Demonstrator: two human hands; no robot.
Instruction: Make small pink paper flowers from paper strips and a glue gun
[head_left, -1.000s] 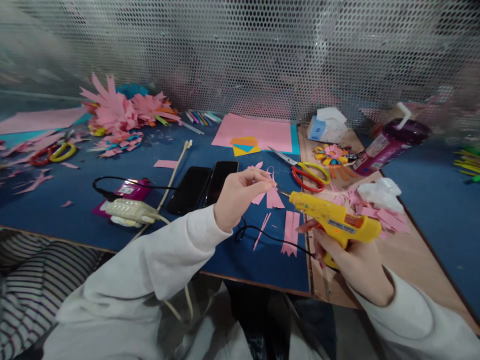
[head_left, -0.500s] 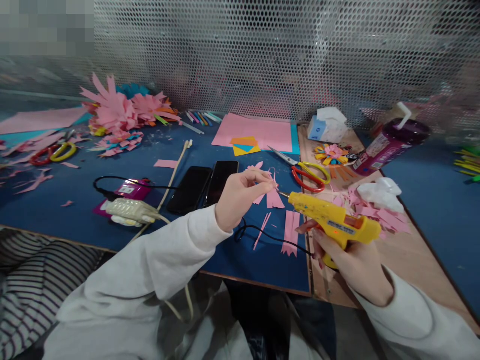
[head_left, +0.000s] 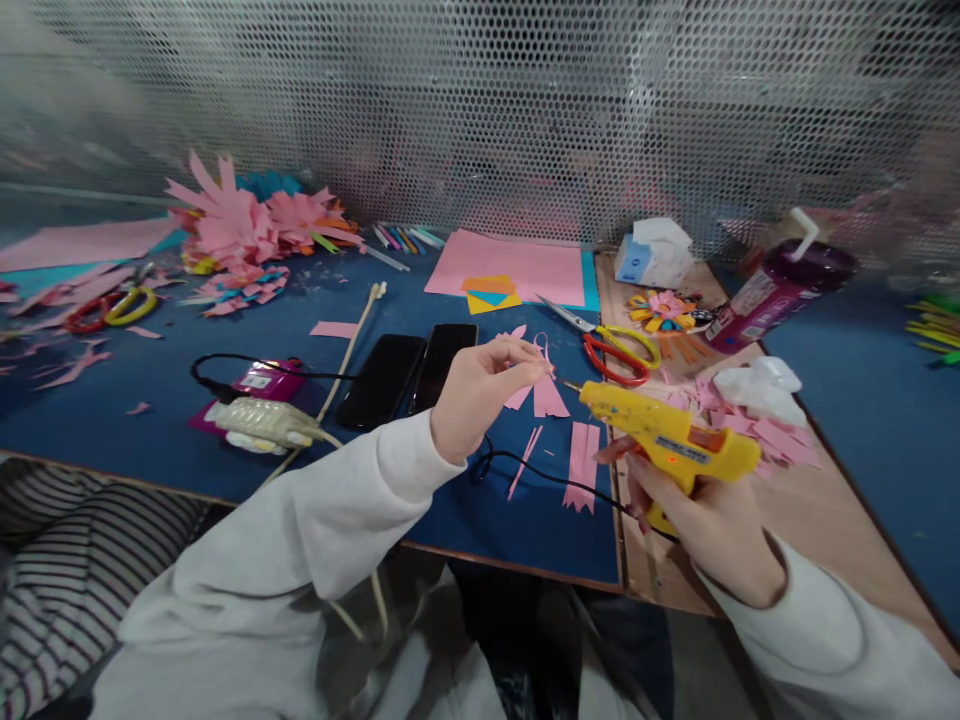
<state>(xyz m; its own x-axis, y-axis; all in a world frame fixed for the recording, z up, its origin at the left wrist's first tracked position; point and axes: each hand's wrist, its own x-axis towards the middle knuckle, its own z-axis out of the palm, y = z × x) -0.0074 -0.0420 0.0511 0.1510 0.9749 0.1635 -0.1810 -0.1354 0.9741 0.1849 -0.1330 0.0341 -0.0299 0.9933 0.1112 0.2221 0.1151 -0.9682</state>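
My right hand (head_left: 701,525) is wrapped round the handle of a yellow hot glue gun (head_left: 645,420), whose metal nozzle points left toward my other hand. Thumb and fingertips of my left hand (head_left: 487,390) pinch a thin pink paper strip (head_left: 544,345) that curves up in a small loop; most of it is hidden by the fingers. Beneath and behind lie cut pink paper pieces (head_left: 551,400) on the blue table. Nearer to me are notched pink strips (head_left: 581,465) and two narrow slips (head_left: 523,465).
Red-and-yellow scissors (head_left: 619,355) lie just beyond the glue gun. Two phones (head_left: 382,380) and a power strip (head_left: 262,425) are on the left. A purple bottle (head_left: 780,290), tissue pack (head_left: 654,255) and paper flower (head_left: 664,308) stand right. A black cord (head_left: 525,462) crosses the front. Pink paper flowers (head_left: 232,215) sit far left.
The glue gun's nozzle has drawn very slightly right, away from the fingertips of my left hand. The pinch is unchanged.
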